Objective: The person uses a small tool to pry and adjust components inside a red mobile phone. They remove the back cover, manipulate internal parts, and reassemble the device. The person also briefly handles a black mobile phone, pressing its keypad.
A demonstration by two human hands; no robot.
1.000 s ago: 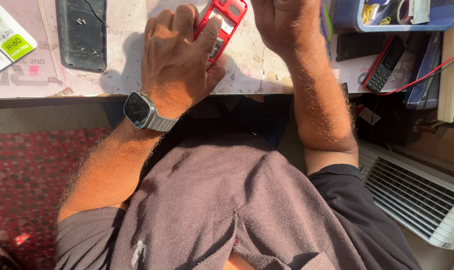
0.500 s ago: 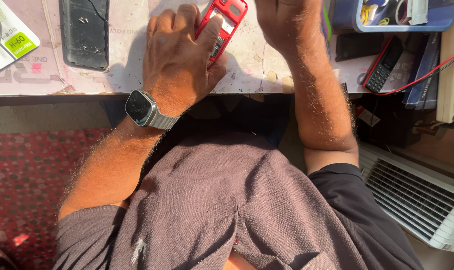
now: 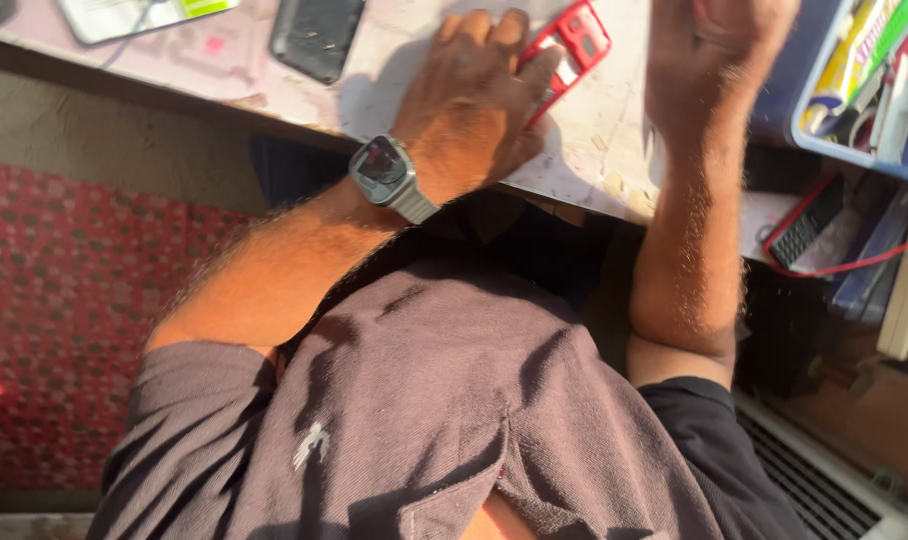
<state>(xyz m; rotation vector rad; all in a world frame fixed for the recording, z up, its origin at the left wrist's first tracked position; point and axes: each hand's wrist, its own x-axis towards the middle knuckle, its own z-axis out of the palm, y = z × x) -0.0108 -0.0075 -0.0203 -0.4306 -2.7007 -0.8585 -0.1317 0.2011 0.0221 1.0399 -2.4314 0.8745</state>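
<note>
Pale worn table [image 3: 594, 150], red phone [image 3: 574, 45], black phone [image 3: 317, 35]

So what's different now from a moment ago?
Mostly the view tilted and swung left, so the desk now slants. The right hand looks blurred, lifted a little. The left hand still presses on the red phone, watch on the wrist, and the black phone lies where it was.

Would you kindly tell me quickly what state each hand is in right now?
Left hand: open, lying flat on the red phone frame.
Right hand: blurred, cannot be told.
</note>
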